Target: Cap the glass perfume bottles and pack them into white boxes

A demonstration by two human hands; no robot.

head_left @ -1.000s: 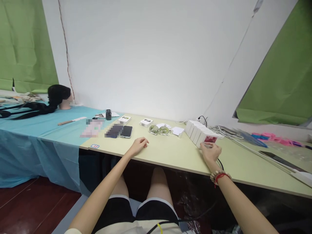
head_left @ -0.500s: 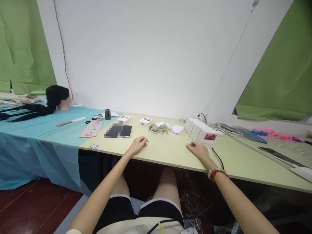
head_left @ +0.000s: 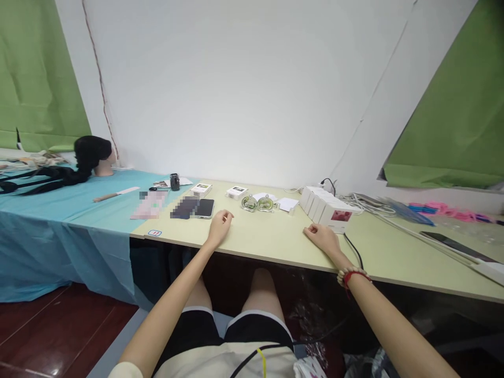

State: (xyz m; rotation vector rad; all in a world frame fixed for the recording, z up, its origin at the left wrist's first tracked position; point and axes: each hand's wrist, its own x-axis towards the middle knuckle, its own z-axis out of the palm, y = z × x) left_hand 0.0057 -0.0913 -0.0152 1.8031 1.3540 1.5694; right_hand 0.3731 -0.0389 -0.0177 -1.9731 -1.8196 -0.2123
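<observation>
My left hand (head_left: pixel 220 227) is at the front part of the pale yellow table, its fingers loosely curled with no object seen in them. Just to its left lies a dark-screened phone (head_left: pixel 206 208), beside a blurred-out dark item (head_left: pixel 183 207). My right hand (head_left: pixel 323 237) rests on the tabletop with bent fingers, and nothing shows in it. Right behind that hand stands a row of white boxes (head_left: pixel 334 218), the front one with a reddish picture. Between and beyond the hands are two round, clear-and-green glass-like bottles (head_left: pixel 249 202) side by side.
Two small white boxes (head_left: pixel 237 192) and white cards (head_left: pixel 287 204) lie near the wall. On the blue cloth (head_left: pixel 98 231) at left are a knife (head_left: pixel 116 195), a dark jar (head_left: pixel 175 182) and a black-haired mannequin head (head_left: pixel 103 164). Cables (head_left: pixel 370 207) and pink items (head_left: pixel 449 211) lie at right.
My left hand has turned and shifted slightly left, closer to the phone. My right hand stays in place beside the white boxes. The view has moved a little.
</observation>
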